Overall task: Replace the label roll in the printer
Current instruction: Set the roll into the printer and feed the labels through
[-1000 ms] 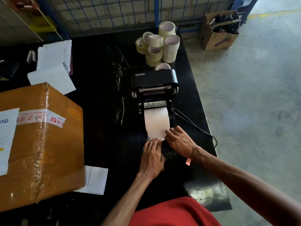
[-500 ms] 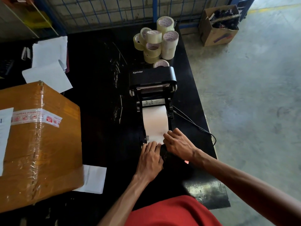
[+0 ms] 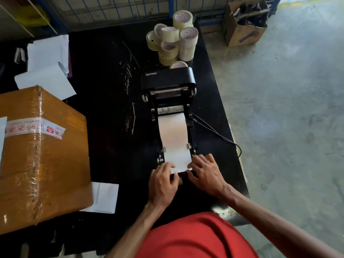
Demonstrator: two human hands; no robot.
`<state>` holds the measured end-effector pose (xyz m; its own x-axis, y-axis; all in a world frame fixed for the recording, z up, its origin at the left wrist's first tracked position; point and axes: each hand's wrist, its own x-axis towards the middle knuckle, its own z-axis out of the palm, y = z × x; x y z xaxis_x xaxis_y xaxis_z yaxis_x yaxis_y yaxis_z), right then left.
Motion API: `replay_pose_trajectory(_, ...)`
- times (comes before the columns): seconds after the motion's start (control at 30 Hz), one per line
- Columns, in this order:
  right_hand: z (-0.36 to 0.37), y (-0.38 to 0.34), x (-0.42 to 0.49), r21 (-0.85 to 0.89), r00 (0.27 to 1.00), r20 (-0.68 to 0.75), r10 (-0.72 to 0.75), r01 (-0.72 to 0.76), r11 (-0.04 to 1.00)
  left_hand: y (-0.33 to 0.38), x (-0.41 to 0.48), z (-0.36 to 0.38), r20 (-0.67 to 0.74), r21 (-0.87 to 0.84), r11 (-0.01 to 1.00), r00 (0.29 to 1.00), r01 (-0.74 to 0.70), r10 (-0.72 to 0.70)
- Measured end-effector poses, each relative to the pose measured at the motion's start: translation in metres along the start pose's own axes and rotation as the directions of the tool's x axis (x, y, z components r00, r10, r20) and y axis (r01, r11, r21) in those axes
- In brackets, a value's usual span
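A black Xprinter label printer [image 3: 168, 80] stands open on the black table [image 3: 104, 127], its lid raised at the far end. A white strip of label paper [image 3: 174, 138] runs from the roll area toward me between two small side guides. My left hand [image 3: 162, 185] pinches the strip's near left corner. My right hand [image 3: 205, 173] holds the near right corner, fingers spread over the printer's front edge. The roll itself is hidden under the strip.
Several rolls of clear packing tape [image 3: 175, 37] are stacked behind the printer. A large taped cardboard box [image 3: 41, 155] fills the left. White sheets [image 3: 48, 67] lie at the far left, another sheet [image 3: 104, 197] by the box. A black cable [image 3: 214, 131] trails right. An open carton [image 3: 243, 23] sits on the floor.
Both hands have drawn slightly toward me, so more of the strip's near end and its two side guides show. My right hand has shifted to the strip's right corner.
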<state>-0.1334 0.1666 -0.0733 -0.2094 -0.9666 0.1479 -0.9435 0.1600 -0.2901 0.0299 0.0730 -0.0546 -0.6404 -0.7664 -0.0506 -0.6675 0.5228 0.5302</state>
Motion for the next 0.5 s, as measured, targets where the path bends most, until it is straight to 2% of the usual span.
replay_pose_trajectory(0.03,-0.002,-0.006,-0.005,0.074,0.983,0.010,0.182,-0.182,0.981,0.000,0.000,-0.002,-0.064,-0.075,0.986,0.986,0.148,-0.153)
replay_pose_trajectory(0.07,-0.004,-0.011,-0.009,0.146,0.925,0.027,0.379,-0.379,0.914,-0.003,0.003,-0.002,-0.076,-0.155,0.939,0.944,0.306,-0.320)
replay_pose_trajectory(0.13,-0.005,-0.018,-0.010,0.292,0.711,0.130,0.692,-0.694,0.658,-0.011,0.010,0.000,0.053,-0.233,0.787,0.815,0.572,-0.577)
replay_pose_trajectory(0.2,-0.003,-0.018,-0.007,0.397,0.519,0.332,0.788,-0.834,0.382,-0.017,0.014,0.005,0.260,-0.351,0.638,0.726,0.686,-0.637)
replay_pose_trajectory(0.23,-0.001,-0.018,-0.005,0.433,0.475,0.431,0.767,-0.855,0.286,-0.019,0.012,0.009,0.346,-0.446,0.562,0.713,0.696,-0.610)
replay_pose_trajectory(0.3,0.003,-0.016,-0.002,0.477,0.478,0.518,0.709,-0.850,0.224,-0.020,0.008,0.015,0.420,-0.545,0.484,0.723,0.685,-0.549)
replay_pose_trajectory(0.37,0.004,-0.015,-0.001,0.507,0.509,0.540,0.670,-0.832,0.223,-0.024,0.006,0.017,0.398,-0.544,0.519,0.747,0.659,-0.532)
replay_pose_trajectory(0.43,0.005,-0.012,-0.003,0.499,0.547,0.529,0.649,-0.819,0.284,-0.027,0.007,0.016,0.385,-0.516,0.558,0.758,0.650,-0.527)
replay_pose_trajectory(0.5,0.006,-0.009,-0.006,0.436,0.594,0.498,0.632,-0.801,0.410,-0.029,0.006,0.015,0.406,-0.489,0.586,0.764,0.646,-0.502)
